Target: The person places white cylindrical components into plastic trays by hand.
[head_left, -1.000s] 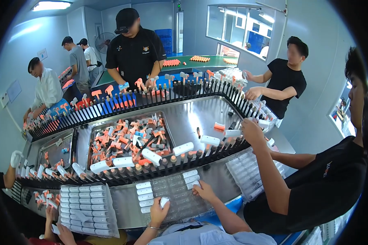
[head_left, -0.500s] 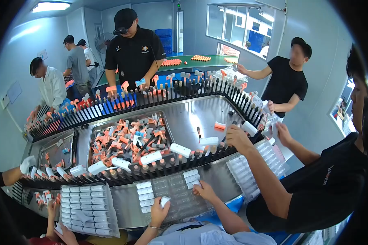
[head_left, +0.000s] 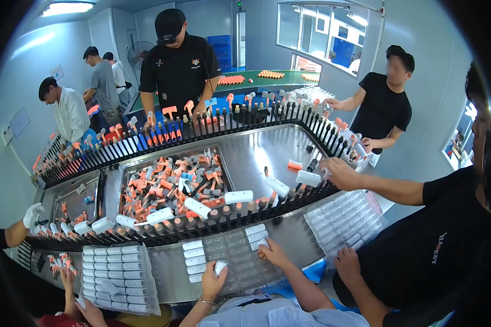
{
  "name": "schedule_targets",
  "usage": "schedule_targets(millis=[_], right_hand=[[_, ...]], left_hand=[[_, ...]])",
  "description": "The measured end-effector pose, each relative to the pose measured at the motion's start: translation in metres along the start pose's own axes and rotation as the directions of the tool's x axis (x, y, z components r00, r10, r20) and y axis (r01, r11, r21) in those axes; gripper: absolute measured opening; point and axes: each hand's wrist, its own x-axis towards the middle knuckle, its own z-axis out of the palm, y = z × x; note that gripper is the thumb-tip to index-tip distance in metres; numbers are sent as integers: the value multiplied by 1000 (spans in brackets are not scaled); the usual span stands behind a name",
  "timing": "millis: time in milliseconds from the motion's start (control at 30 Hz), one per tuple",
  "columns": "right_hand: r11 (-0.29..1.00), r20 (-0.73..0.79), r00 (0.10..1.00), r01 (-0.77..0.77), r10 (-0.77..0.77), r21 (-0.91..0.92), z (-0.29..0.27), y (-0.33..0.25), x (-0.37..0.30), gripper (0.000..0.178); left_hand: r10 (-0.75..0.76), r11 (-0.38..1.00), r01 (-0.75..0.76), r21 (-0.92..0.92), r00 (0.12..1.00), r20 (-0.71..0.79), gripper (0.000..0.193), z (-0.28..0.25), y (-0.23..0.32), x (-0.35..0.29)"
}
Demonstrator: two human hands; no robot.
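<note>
My left hand (head_left: 214, 282), a band round its wrist, is closed round a small white plastic shell (head_left: 220, 267) above a clear blister tray (head_left: 229, 248). The fingers of my right hand (head_left: 274, 253) pinch a white shell (head_left: 259, 244) at the tray's right part, just below two more in a short column. Along the tray's left side a column of several white shells (head_left: 193, 254) lies in the pockets. Beyond the tray runs a black rack of upright pegs (head_left: 227, 218), some bearing long white shells (head_left: 196, 207).
A metal bin (head_left: 126, 173) holds heaped orange and grey parts. Stacked trays of white shells (head_left: 114, 278) stand at left beside another person's hands. At right, a co-worker's hand (head_left: 341, 173) is at the rack, near clear trays (head_left: 343, 220). Other people stand around.
The white shells on the near pegs have shifted left, and another stands by the right co-worker's hand. That co-worker's other hand has come down beside the clear trays. My hands look nearly still.
</note>
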Motion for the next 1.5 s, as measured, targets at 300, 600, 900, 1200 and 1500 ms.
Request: schedule_targets(millis=[300,600,900,1200,1500], right_hand=[[1000,-13,1000,-1,1,-18,-3,1,1,26],[874,-238,863,362,-446,-326,-32,-79,-7,29],[793,-538,584,404,-608,-457,-97,-152,25,33],[785,-509,648,238,-567,-572,-89,-159,71,39],[441,12,939,173,-343,-881,-42,-220,116,35]], left_hand=[[4,999,-4,39,1000,4,35,2,7,0],[3,1000,-3,20,1000,-9,39,8,-1,1],[5,1000,-5,31,1000,-7,39,10,6,5],[-17,999,17,28,1000,6,40,8,4,3],[-11,999,11,36,1000,9,40,10,-2,2]])
